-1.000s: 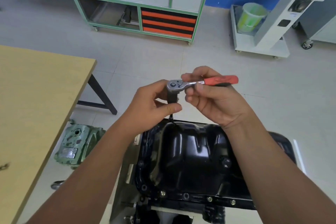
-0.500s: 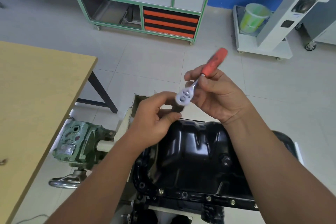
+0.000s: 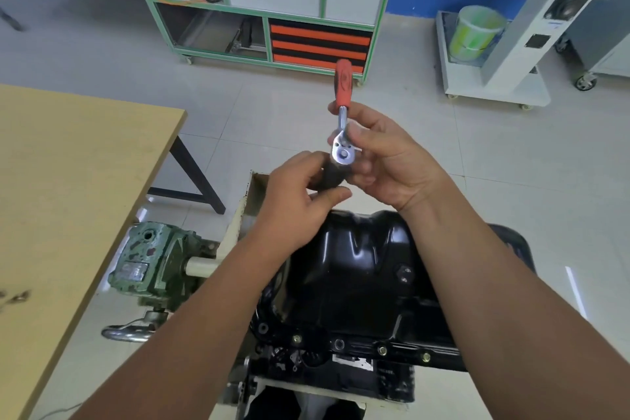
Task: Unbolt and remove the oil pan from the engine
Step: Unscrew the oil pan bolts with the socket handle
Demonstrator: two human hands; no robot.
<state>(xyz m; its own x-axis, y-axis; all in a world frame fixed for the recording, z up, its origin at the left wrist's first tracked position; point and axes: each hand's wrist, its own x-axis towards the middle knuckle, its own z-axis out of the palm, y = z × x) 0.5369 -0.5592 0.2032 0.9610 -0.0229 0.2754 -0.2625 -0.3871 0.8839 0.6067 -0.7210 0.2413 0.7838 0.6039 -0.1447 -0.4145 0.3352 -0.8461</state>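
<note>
The black oil pan point(image 3: 361, 269) sits bottom-up on the engine, with several bolts point(image 3: 381, 349) along its near flange. Above its far edge I hold a ratchet wrench point(image 3: 342, 133) with a red handle that points away from me. My right hand point(image 3: 385, 160) pinches the ratchet's shank and chrome head. My left hand point(image 3: 300, 201) grips the dark socket point(image 3: 329, 176) under the ratchet head. The socket is mostly hidden by my fingers.
A wooden table point(image 3: 68, 187) stands at the left, with small fasteners point(image 3: 15, 297) near its edge. A green gearbox point(image 3: 153, 259) with a crank handle point(image 3: 129, 331) is mounted left of the engine stand. A green-framed cabinet point(image 3: 272, 10) and a white cart point(image 3: 494, 44) stand across the tiled floor.
The ratchet handle has swung from pointing right to pointing away from me. Both hands have dropped closer to the oil pan. My left hand keeps hold of the socket.
</note>
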